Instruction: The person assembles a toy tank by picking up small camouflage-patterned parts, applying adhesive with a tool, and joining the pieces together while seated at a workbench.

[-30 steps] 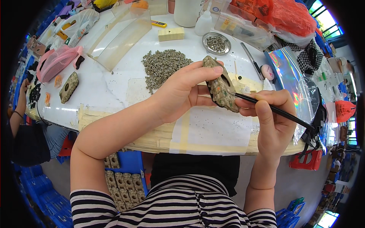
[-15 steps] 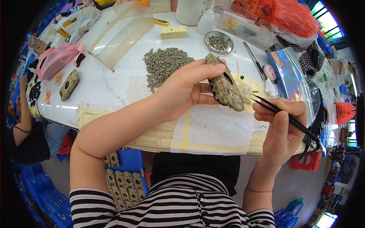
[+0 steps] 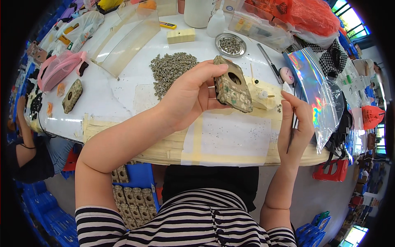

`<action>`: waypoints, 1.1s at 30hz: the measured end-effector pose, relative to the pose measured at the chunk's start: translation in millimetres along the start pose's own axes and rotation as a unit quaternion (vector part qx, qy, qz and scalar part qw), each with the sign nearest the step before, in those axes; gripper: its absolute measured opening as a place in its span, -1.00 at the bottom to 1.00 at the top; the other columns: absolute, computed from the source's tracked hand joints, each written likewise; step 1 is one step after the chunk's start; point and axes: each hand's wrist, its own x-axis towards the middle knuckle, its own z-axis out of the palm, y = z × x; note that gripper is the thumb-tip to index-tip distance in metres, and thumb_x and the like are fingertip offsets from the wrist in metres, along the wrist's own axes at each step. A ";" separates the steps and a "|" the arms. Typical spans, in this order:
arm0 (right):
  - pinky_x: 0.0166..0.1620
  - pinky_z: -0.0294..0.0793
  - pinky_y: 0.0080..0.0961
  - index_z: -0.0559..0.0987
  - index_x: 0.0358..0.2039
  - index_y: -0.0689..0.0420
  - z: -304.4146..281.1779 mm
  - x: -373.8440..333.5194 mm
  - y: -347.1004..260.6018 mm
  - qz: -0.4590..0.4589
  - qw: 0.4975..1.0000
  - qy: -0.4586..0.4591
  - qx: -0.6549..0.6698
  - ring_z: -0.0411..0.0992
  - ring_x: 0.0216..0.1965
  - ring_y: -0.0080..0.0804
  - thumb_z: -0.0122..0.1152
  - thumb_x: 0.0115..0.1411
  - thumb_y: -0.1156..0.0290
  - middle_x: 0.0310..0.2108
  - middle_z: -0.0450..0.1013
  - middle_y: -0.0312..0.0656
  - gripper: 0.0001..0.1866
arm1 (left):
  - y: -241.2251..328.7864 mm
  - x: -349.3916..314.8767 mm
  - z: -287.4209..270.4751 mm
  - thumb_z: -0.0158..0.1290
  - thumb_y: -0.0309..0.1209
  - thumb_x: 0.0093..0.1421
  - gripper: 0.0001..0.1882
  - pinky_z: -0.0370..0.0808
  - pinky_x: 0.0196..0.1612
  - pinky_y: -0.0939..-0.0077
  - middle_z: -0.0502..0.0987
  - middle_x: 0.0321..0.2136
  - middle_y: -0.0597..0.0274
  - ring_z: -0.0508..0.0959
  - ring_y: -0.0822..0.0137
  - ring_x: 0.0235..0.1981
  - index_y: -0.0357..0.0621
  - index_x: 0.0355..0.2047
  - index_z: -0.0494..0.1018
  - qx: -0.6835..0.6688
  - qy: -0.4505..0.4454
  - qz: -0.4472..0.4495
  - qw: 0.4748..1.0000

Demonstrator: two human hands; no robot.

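Note:
My left hand [image 3: 185,96] is closed on a tan camouflage-patterned case [image 3: 235,94] with a round hole in its face. The case is held tilted above the table, hole side showing. On the right, my right hand [image 3: 299,123] has black tweezers [image 3: 291,136] tucked along its palm and fingers, their tips not clearly visible. Its thumb and forefinger are close to a small white wad [image 3: 287,88], perhaps tissue; I cannot tell whether they touch it. Beyond my left hand lies a heap of small grey-brown pieces [image 3: 170,72]. A similar case [image 3: 73,96] rests at the left.
A round metal dish [image 3: 231,44] of small pieces stands far right of the heap, near a white squeeze bottle [image 3: 216,25]. A knife [image 3: 268,59] and shiny silver film [image 3: 310,82] lie rightward. Below the table edge, a blue crate [image 3: 142,175] holds several cases. Another person's arm [image 3: 25,123] shows far left.
The case has turned in my left hand, bringing its holed face into fuller view. My right hand has rotated upward, and the tweezers have swung from pointing at the case to lying along the palm.

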 end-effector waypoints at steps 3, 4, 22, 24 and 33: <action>-0.31 0.30 -0.51 0.56 -0.39 0.20 5.5 4.0 2.0 -0.027 0.999 -0.006 -0.017 0.33 -0.43 -0.35 0.24 0.04 0.54 -0.52 0.39 -0.20 -0.91 | -0.3 0.1 -0.1 -0.18 -0.20 0.22 -0.56 0.42 -0.02 0.35 0.47 -0.09 0.14 0.51 0.35 -0.10 -0.17 0.04 0.26 -0.003 -0.003 -0.001 1.000; -0.32 0.30 -0.51 0.56 -0.39 0.20 6.8 5.2 1.7 -0.034 0.999 -0.008 -0.023 0.33 -0.43 -0.35 0.26 0.02 0.53 -0.52 0.40 -0.21 -0.89 | -0.3 0.3 0.0 -0.18 -0.20 0.22 -0.56 0.42 -0.02 0.35 0.47 -0.09 0.14 0.50 0.35 -0.09 -0.17 0.05 0.26 -0.005 -0.004 0.000 1.000; -0.31 0.21 -0.76 0.47 -0.34 0.26 9.5 2.4 -28.0 0.017 0.941 0.035 0.335 0.28 -0.41 -0.63 0.12 0.16 0.54 -0.41 0.41 -0.21 -0.93 | -1.6 -0.6 0.8 -0.20 -0.21 0.23 -0.56 0.44 -0.03 0.35 0.48 -0.09 0.07 0.52 0.31 -0.11 -0.25 0.01 0.29 -0.012 -0.011 -0.008 1.000; -0.30 0.29 -0.75 0.45 -0.35 0.26 15.3 5.0 -31.1 0.053 0.923 0.013 0.382 0.34 -0.41 -0.61 0.09 0.19 0.52 -0.40 0.42 -0.19 -0.93 | -1.1 -1.2 1.5 -0.19 -0.21 0.23 -0.57 0.45 -0.05 0.35 0.49 -0.12 0.09 0.53 0.33 -0.13 -0.24 0.00 0.30 -0.013 -0.012 -0.008 1.000; -0.26 0.45 -0.63 0.40 -0.37 0.27 26.9 8.0 -39.4 0.088 0.889 0.004 0.449 0.48 -0.37 -0.49 0.04 0.22 0.50 -0.41 0.43 -0.16 -0.90 | -0.4 -2.9 2.2 -0.16 -0.20 0.22 -0.62 0.46 -0.06 0.34 0.49 -0.18 0.18 0.54 0.37 -0.18 -0.20 -0.07 0.31 -0.017 -0.016 -0.012 1.000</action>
